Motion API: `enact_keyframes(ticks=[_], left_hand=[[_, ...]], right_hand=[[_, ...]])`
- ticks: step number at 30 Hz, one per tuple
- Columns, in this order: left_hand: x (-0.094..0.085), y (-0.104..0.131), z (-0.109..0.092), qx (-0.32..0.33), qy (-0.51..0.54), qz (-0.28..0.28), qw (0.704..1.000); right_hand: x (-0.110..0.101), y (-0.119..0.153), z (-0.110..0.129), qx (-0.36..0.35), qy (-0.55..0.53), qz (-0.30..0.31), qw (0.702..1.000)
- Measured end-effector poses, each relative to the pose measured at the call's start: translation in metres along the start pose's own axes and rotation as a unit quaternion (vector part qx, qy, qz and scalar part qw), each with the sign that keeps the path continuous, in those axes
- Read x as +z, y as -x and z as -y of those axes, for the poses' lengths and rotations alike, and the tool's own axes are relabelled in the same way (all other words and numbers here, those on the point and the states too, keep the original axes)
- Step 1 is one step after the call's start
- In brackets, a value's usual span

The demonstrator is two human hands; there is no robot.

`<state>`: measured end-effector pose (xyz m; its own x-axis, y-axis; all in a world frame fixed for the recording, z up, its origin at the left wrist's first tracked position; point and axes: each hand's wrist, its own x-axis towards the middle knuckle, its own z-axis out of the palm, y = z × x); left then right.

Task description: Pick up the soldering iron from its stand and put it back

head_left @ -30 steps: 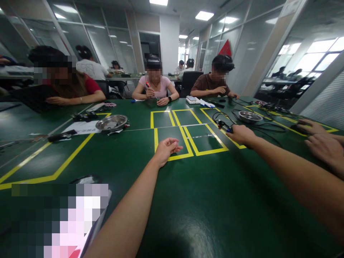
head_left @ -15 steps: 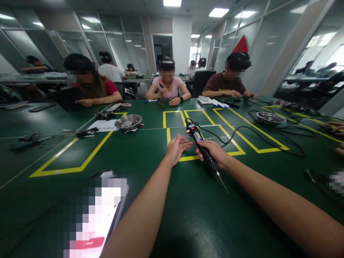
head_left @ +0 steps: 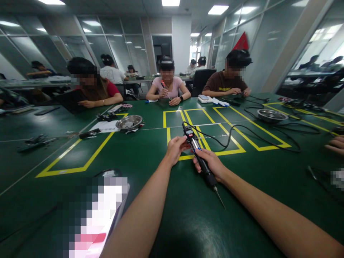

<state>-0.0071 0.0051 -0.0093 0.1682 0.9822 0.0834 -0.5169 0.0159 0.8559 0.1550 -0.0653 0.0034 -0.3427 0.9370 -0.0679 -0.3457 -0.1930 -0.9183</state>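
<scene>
My right hand [head_left: 211, 165] is wrapped round the middle of a black corded electric screwdriver [head_left: 203, 165]. Its long thin bit [head_left: 220, 199] points back toward me and down to the right. At the far end of the tool, by the cable, there is a small red and white part [head_left: 190, 133]. My left hand [head_left: 176, 148] has its fingers closed against that end, just below the red part; the fingertips are partly hidden. From the tool's tail the black cable [head_left: 228, 143] loops off to the right across the green table [head_left: 188, 211].
Yellow tape outlines [head_left: 231, 152] mark the table. Metal bowls stand left [head_left: 129, 122] and right [head_left: 272, 115]. A blurred-out bright screen [head_left: 107, 208] lies by my left forearm. Several people sit opposite, one holding a screwdriver [head_left: 165, 87]. Another person's hand [head_left: 337, 145] shows at the right edge.
My left hand, open beside the screwdriver before, has closed its fingers against the tool's far end. The screwdriver has tilted slightly, its bit now lower and closer to me.
</scene>
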Motion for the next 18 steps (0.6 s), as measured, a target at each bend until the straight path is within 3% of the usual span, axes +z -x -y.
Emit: enact_keyframes(ticks=[6, 18], left_hand=[[-0.002, -0.0021, -0.0007, 0.007, -0.004, -0.03, 1.0], [-0.0032, -0.0016, -0.0048, -0.019, 0.052, -0.019, 0.998]], right_hand=[[0.0002, 0.0015, 0.0005, 0.003, -0.003, -0.004, 1.0], [-0.0059, -0.0024, -0.004, 0.003, -0.005, -0.007, 1.0]])
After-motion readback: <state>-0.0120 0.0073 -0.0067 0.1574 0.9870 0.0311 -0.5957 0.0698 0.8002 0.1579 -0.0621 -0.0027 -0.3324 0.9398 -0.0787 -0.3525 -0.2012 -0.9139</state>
